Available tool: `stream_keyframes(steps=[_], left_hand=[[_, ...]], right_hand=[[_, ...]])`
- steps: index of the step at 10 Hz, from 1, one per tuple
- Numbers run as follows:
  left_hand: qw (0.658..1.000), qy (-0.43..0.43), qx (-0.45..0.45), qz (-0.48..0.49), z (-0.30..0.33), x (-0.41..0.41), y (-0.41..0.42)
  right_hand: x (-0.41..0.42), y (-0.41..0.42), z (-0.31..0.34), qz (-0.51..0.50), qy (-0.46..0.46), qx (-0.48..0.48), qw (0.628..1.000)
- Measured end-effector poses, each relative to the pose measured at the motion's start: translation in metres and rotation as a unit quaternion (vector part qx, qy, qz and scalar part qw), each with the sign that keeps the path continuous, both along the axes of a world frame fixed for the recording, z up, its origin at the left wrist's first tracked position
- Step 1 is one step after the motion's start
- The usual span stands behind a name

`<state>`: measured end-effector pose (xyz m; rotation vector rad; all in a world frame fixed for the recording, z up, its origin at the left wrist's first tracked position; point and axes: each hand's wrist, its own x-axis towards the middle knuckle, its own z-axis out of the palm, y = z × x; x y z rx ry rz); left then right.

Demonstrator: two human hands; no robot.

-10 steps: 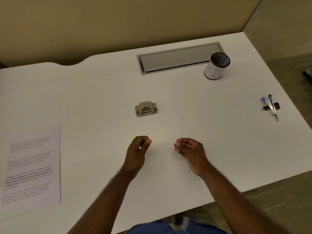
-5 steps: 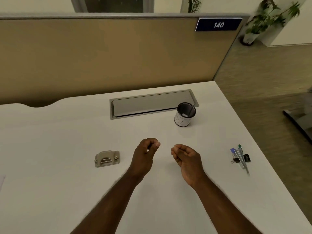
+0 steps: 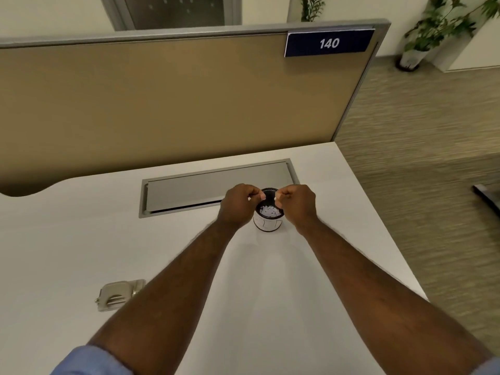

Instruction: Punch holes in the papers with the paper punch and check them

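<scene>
White-flecked cup (image 3: 268,216), left hand (image 3: 238,205), right hand (image 3: 297,205), hands curled above it, pinch contents unclear

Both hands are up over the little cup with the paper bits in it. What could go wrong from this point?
1. The left hand and right hand crowd the rim of the small cup; a bump could tip it and scatter the white bits inside.
2. Anything dropped from the fingertips may miss the narrow opening.
3. The left forearm passes close over the paper punch and might knock it.
</scene>
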<state>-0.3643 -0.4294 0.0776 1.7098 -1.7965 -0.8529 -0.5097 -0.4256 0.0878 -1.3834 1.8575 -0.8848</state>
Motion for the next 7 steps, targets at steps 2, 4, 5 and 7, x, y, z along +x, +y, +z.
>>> stream_keyframes(steps=[2, 4, 5, 7], left_hand=[[0.997, -0.077, -0.015, 0.021, 0.006, -0.003, -0.013], [0.997, -0.078, -0.016, 0.002, 0.021, -0.011, -0.014], [0.997, -0.077, -0.018, -0.009, 0.023, -0.013, -0.014], [0.997, -0.069, -0.03, -0.027, 0.032, -0.01, -0.01]], right_hand=[[-0.001, -0.015, 0.004, 0.048, 0.081, 0.006, 0.996], [-0.002, -0.017, 0.016, 0.043, 0.136, -0.06, 0.988], [-0.005, -0.018, 0.016, 0.071, 0.121, -0.058, 0.988], [-0.005, -0.009, 0.021, 0.075, 0.074, -0.05, 0.993]])
